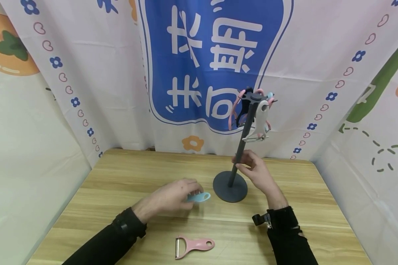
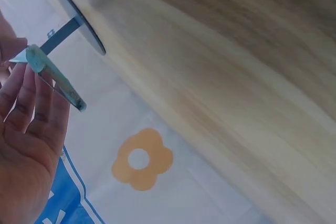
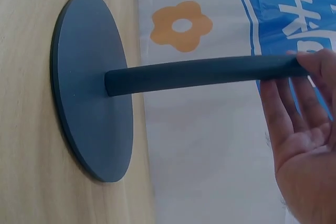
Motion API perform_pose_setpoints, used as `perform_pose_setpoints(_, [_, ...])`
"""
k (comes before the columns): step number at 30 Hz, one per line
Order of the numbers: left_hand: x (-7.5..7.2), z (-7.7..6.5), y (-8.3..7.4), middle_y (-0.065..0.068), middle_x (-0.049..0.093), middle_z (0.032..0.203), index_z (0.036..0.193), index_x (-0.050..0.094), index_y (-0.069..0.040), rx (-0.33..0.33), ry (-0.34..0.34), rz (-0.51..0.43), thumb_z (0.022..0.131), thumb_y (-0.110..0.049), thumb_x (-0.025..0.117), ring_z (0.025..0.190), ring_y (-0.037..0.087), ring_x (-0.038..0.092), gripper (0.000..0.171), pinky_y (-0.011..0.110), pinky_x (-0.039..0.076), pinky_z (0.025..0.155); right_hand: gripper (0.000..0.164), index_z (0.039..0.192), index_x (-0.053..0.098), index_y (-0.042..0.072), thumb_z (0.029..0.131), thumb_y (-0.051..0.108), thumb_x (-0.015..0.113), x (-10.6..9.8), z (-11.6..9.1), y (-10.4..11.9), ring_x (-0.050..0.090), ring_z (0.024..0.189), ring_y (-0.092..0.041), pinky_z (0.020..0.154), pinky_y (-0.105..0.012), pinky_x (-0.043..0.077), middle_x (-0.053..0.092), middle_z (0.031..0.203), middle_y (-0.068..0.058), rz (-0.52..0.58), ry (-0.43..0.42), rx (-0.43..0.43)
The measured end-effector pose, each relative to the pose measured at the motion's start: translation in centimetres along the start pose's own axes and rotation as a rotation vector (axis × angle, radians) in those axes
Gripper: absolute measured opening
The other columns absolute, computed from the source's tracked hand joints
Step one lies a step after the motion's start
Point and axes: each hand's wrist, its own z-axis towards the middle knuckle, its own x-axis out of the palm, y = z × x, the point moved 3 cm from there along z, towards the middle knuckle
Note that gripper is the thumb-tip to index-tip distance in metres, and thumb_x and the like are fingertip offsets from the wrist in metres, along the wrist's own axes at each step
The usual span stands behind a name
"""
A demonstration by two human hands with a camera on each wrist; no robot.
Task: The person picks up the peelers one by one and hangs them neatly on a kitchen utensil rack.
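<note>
My left hand point(image 1: 174, 195) holds a light blue peeler point(image 1: 200, 197) above the table, its holed handle end pointing right. In the left wrist view the thumb and fingers pinch that peeler point(image 2: 60, 82) at one end. My right hand point(image 1: 257, 173) grips the dark grey pole point(image 3: 205, 73) of an upright stand between thumb and fingertips. The stand's round base point(image 1: 230, 187) sits on the table. From its hooked top hang a white peeler point(image 1: 261, 117) and several pink and black ones, partly hidden behind the pole. Nearer me lies a pink peeler point(image 1: 199, 244), blade end to the left.
The wooden table point(image 1: 126, 173) ends at a printed cloth point(image 1: 119, 92) hung behind it, with more cloth at both sides. The stand rises at the back right of centre, and its top overlaps the blue print in the head view.
</note>
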Motion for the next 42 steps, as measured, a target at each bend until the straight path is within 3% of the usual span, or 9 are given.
perform_pose_setpoints(5, [-0.9, 0.6, 0.1, -0.009, 0.063, 0.122, 0.13, 0.064, -0.022, -0.021, -0.032, -0.022, 0.087, -0.019, 0.079, 0.105, 0.005, 0.059, 0.046, 0.021, 0.055, 0.091, 0.035, 0.132, 0.06, 0.01, 0.098, 0.012, 0.07, -0.1, -0.1, -0.2, 0.067, 0.113, -0.031, 0.098, -0.033, 0.057, 0.068, 0.124, -0.019, 0.038, 0.031, -0.011])
perform_pose_setpoints(11, [-2.0, 1.4, 0.2, -0.009, 0.064, 0.119, 0.13, 0.064, -0.022, -0.018, -0.096, -0.001, 0.087, -0.02, 0.077, 0.102, 0.003, 0.06, 0.045, 0.019, 0.055, 0.088, 0.034, 0.132, 0.061, 0.012, 0.099, 0.014, 0.07, -0.2, -0.1, -0.2, 0.067, 0.113, -0.03, 0.099, -0.033, 0.057, 0.068, 0.125, -0.021, 0.032, 0.034, -0.001])
perform_pose_setpoints(19, [-4.1, 2.4, -0.3, -0.012, 0.063, 0.111, 0.127, 0.064, -0.021, 0.022, -0.226, -0.033, 0.085, -0.016, 0.076, 0.098, 0.003, 0.06, 0.045, 0.021, 0.057, 0.085, 0.034, 0.132, 0.06, 0.011, 0.1, 0.014, 0.069, -0.1, -0.1, 0.0, 0.067, 0.113, -0.029, 0.099, -0.033, 0.056, 0.066, 0.126, -0.026, 0.019, 0.039, 0.004])
perform_pose_setpoints(33, [-7.4, 3.5, -1.3, -0.008, 0.061, 0.111, 0.13, 0.064, -0.017, -0.039, -0.436, -0.115, 0.088, -0.018, 0.077, 0.099, 0.004, 0.061, 0.044, 0.023, 0.058, 0.087, 0.033, 0.132, 0.06, 0.009, 0.1, 0.012, 0.068, 0.1, -0.1, -0.1, 0.066, 0.114, -0.03, 0.098, -0.033, 0.056, 0.064, 0.127, -0.03, 0.012, 0.053, -0.008])
perform_pose_setpoints(42, [-9.1, 4.5, -2.2, -0.003, 0.061, 0.115, 0.131, 0.062, -0.016, 0.013, -0.594, -0.157, 0.09, -0.014, 0.073, 0.102, 0.01, 0.061, 0.043, 0.032, 0.061, 0.087, 0.034, 0.134, 0.059, 0.008, 0.101, 0.009, 0.066, 0.2, -0.2, -0.1, 0.066, 0.114, -0.03, 0.099, -0.032, 0.055, 0.065, 0.127, -0.028, 0.01, 0.057, -0.016])
